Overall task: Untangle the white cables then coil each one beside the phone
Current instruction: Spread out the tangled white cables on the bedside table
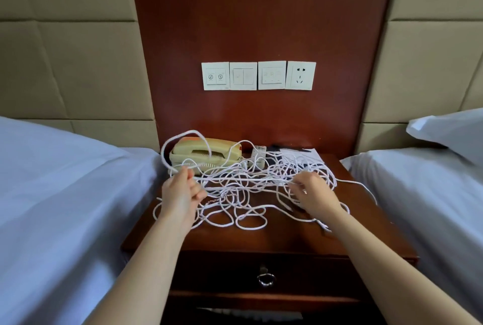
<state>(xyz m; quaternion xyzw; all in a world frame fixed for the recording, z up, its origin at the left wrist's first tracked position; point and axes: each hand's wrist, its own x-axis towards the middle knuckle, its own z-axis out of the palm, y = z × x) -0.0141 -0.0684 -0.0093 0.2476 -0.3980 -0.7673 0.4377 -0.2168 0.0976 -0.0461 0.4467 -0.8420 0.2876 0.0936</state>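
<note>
Head camera looks down on a dark wooden nightstand (261,238) between two white-sheeted beds (65,194), and I'm seeing the white cables (243,194) spread across most of its top in one loose tangle. The left hand (183,191) is curled and pinches a few strands right at the front of the phone (206,153). From that grip one big loop arches up and over the handset. The right hand (311,194) is on the far side of the heap, fingers bent down into the strands and hooked around them. A straight run of cable stretches between the two hands.

The phone is cream-coloured and sits at the back left corner, partly under the cables. It has an orange label on top, but I can't read it. Beside it lie a small white remote (258,153) and a sheet of paper (305,153). On the panel above, three switch plates (243,76) and a socket (300,75) sit in a row. The leftmost switch shows two round icons; the lettering is too small to make out.
</note>
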